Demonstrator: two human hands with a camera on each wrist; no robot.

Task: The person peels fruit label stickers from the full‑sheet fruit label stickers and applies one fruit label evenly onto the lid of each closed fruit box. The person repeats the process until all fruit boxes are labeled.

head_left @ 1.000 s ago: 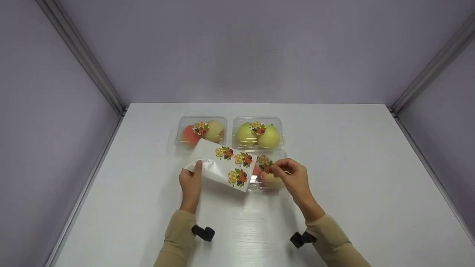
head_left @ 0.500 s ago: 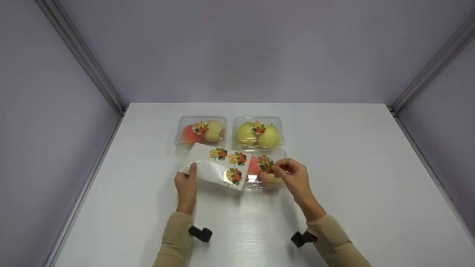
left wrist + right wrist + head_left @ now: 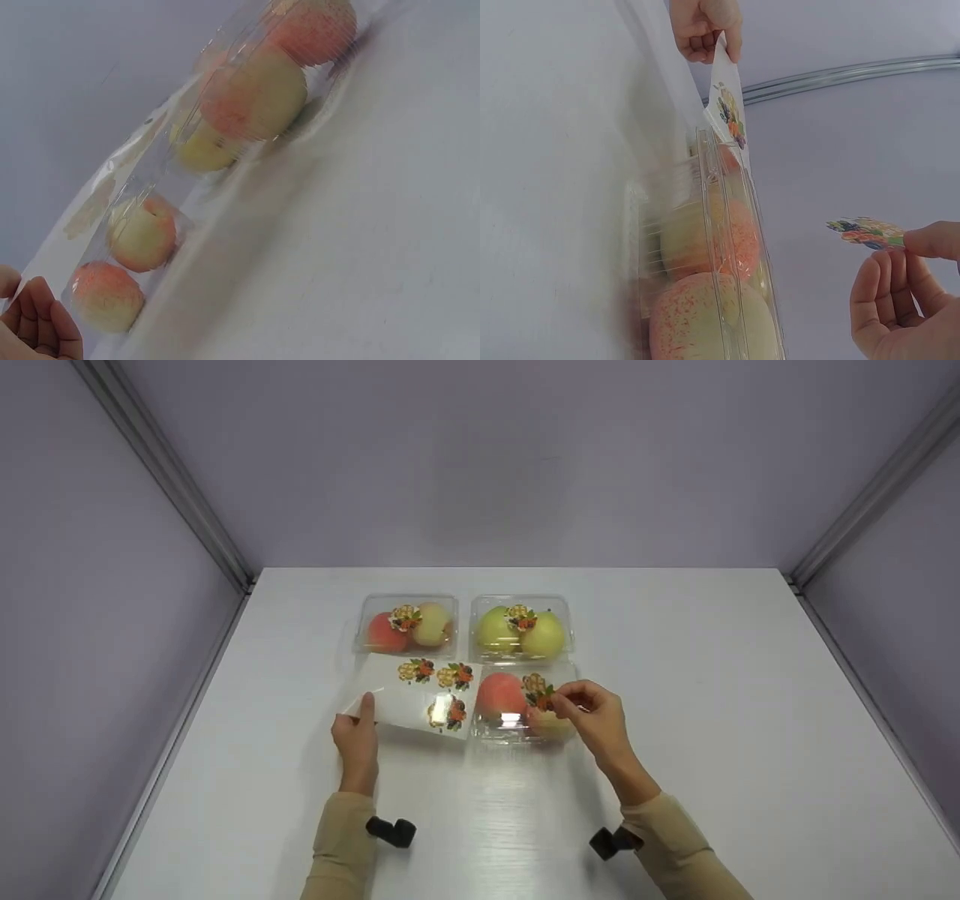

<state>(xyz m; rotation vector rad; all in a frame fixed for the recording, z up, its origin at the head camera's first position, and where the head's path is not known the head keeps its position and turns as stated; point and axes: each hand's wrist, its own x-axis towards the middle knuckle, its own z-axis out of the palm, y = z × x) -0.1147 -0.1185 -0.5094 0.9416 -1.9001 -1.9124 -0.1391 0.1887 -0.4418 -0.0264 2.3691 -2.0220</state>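
My left hand [image 3: 356, 746] pinches the left edge of a white sticker sheet [image 3: 401, 705] that carries several printed fruit stickers. Between thumb and forefinger, my right hand [image 3: 600, 724] holds one loose fruit sticker [image 3: 866, 231] by its edge. In the right wrist view that sticker is apart from the clear plastic box [image 3: 712, 187] beside it. The box holds two peach-like fruits; in the head view one red fruit [image 3: 501, 694] shows plainly and the other is partly behind the right hand. The sheet's underside faces the left wrist view.
Behind stand two more clear boxes: the left box [image 3: 365, 622] with a red and a pale fruit, the right box [image 3: 568, 622] with two green-yellow fruits. Each lid bears a fruit sticker. All rest on a white table [image 3: 712, 720] with walls at the back and sides.
My left hand has moved left with the sticker sheet, uncovering more of the front box and its red fruit. The right hand and its sticker have hardly moved.
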